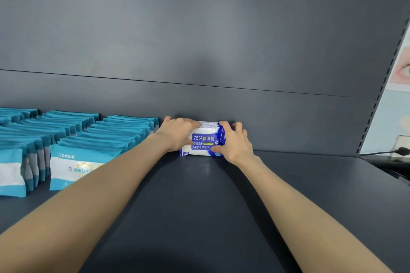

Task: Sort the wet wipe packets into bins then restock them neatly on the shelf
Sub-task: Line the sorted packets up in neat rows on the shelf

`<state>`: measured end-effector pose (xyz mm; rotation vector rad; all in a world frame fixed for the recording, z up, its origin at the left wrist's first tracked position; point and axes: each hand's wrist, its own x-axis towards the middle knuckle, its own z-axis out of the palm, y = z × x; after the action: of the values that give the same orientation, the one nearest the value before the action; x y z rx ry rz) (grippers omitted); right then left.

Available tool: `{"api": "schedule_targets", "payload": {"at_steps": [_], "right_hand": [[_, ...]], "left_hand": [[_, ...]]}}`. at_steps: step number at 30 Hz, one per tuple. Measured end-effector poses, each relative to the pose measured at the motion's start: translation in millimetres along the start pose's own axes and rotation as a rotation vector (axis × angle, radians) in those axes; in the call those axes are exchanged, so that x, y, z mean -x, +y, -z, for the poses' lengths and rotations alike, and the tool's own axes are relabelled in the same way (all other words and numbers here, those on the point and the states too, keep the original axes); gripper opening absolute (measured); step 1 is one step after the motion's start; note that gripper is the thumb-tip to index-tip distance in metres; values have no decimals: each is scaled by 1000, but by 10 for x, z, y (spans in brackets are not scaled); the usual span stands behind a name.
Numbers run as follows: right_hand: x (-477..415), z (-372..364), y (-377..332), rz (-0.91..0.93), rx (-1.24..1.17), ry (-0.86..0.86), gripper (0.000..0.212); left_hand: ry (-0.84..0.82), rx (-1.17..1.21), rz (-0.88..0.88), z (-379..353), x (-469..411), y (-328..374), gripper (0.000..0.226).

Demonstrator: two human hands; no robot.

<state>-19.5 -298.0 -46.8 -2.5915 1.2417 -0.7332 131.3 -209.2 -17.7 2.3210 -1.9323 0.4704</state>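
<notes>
Our grip, left hand (177, 135) and right hand (234, 143), curls round glossy blue packets (204, 142). Matte shelf (310, 186) opens to its right; teal rows (99, 137) crowd its left.

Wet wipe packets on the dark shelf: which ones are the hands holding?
The blue-and-white plastic packets printed "75% Alcohol Wipes", by the back wall, gripped between left hand and right hand. The teal-and-white packets stand in rows further left, not held.

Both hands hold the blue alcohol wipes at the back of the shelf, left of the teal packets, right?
Not quite. The head view shows the alcohol wipes to the right of the teal packets, not the left. The left hand and right hand do hold them at the back of the shelf.
</notes>
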Motion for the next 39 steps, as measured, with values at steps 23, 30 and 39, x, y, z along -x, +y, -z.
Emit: {"api": "schedule_targets", "payload": {"at_steps": [23,30,39], "right_hand": [[1456,1441,-269,94,76,182,57],[2558,1786,205,124,-44,259,51],[4114,1545,1706,144,-63,56,51]], "left_hand": [[277,226,-30,1281,1334,567,55],[378,261,-92,1119,2125,1527,53],[372,313,-8,185,3105,3348,48]]}}
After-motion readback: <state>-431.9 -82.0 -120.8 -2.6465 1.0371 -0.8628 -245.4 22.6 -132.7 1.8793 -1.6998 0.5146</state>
